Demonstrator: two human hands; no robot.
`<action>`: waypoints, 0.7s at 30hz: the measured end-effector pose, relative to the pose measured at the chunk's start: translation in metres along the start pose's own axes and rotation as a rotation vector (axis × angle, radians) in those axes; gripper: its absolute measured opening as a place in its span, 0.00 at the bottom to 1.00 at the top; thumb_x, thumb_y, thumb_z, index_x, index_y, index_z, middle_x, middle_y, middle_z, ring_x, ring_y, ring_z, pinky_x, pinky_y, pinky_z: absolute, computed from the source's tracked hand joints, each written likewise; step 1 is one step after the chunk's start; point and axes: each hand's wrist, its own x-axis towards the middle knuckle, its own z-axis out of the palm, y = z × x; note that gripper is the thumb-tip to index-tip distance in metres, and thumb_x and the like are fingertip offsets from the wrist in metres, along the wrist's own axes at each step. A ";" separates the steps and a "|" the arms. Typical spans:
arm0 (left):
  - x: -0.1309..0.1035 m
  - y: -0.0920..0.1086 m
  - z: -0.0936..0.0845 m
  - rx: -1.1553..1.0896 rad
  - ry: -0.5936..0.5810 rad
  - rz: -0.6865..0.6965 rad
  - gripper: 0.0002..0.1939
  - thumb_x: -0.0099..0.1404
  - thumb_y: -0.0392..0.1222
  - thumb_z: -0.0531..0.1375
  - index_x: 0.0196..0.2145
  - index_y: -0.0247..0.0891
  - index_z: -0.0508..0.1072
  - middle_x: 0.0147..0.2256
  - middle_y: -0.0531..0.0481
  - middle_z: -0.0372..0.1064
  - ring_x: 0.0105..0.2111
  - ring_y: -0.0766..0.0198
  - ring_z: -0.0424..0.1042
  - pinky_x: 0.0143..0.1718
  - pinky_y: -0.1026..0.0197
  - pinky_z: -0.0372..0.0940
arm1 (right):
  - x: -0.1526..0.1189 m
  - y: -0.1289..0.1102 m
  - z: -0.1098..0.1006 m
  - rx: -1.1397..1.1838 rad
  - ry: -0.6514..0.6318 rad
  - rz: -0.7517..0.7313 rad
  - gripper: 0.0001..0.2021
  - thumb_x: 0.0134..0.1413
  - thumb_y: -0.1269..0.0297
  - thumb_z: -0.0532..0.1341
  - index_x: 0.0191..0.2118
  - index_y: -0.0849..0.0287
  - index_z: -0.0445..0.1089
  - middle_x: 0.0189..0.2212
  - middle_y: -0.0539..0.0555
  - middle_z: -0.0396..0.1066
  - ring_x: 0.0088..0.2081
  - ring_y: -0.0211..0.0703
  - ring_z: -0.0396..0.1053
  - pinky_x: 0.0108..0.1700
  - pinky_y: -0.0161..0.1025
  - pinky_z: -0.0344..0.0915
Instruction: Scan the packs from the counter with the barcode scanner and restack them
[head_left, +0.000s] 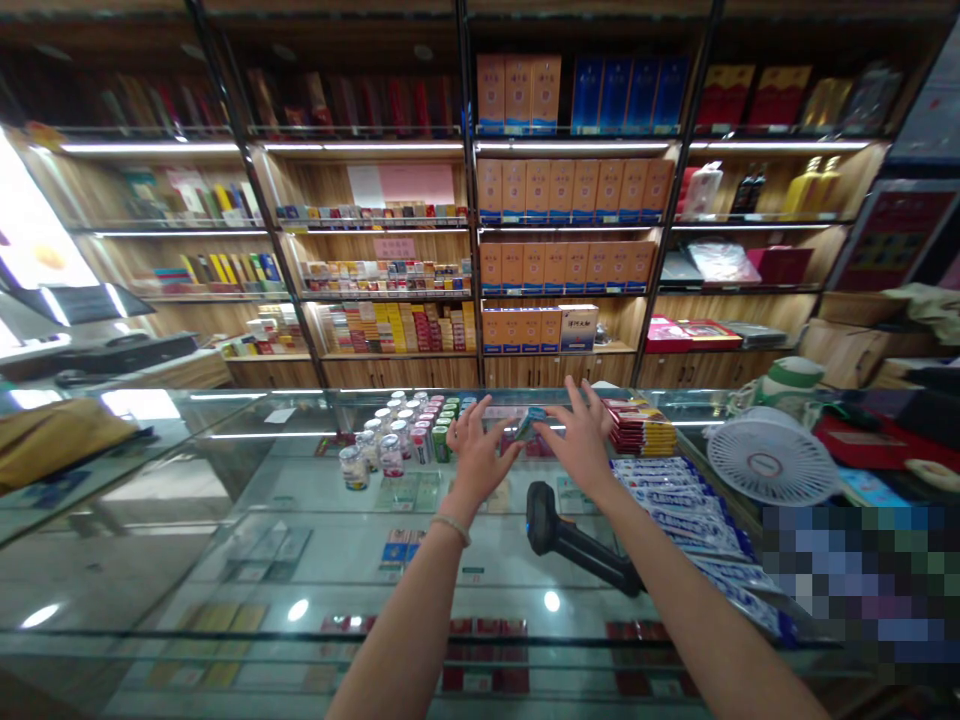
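Observation:
Over the far part of a glass counter [337, 540], my right hand [583, 435] pinches a small blue-green packet [529, 421] between thumb and forefinger, its other fingers raised. My left hand [477, 452] is just to the left of it, fingers spread and thumb apart. Whether a left fingertip touches the packet is unclear. Below the hands lies a black handheld barcode scanner [570, 540], its handle partly behind my right forearm. Small lidded jars [367, 445] and green and pink packs [439, 435] stand in rows left of my left hand.
Right of my right hand are stacked red and yellow packs [641, 428] and rows of blue and white packets [675, 500]. A white fan [772, 455] stands beyond them. Shelves with orange boxes [566, 190] line the back wall. Goods show inside the glass counter.

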 end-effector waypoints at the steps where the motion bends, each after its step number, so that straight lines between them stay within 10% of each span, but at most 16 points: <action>1: 0.001 -0.002 -0.001 0.005 0.015 -0.011 0.18 0.63 0.50 0.67 0.51 0.51 0.78 0.67 0.43 0.56 0.67 0.43 0.53 0.66 0.33 0.48 | 0.002 -0.001 0.001 -0.004 -0.004 -0.006 0.13 0.66 0.53 0.60 0.45 0.51 0.79 0.72 0.58 0.53 0.72 0.60 0.44 0.66 0.66 0.45; 8: 0.011 -0.021 -0.014 0.023 0.112 -0.080 0.16 0.64 0.53 0.66 0.48 0.48 0.79 0.66 0.42 0.58 0.67 0.44 0.55 0.68 0.37 0.48 | 0.008 -0.017 0.019 -0.056 -0.104 -0.073 0.11 0.64 0.55 0.62 0.44 0.51 0.79 0.72 0.57 0.53 0.72 0.59 0.43 0.66 0.66 0.43; 21: 0.022 -0.057 -0.036 0.067 -0.077 -0.062 0.05 0.63 0.47 0.67 0.37 0.48 0.81 0.67 0.47 0.59 0.69 0.44 0.50 0.68 0.32 0.44 | 0.017 -0.046 0.054 -0.020 -0.241 -0.065 0.09 0.62 0.56 0.64 0.43 0.52 0.80 0.72 0.58 0.53 0.72 0.60 0.44 0.66 0.68 0.42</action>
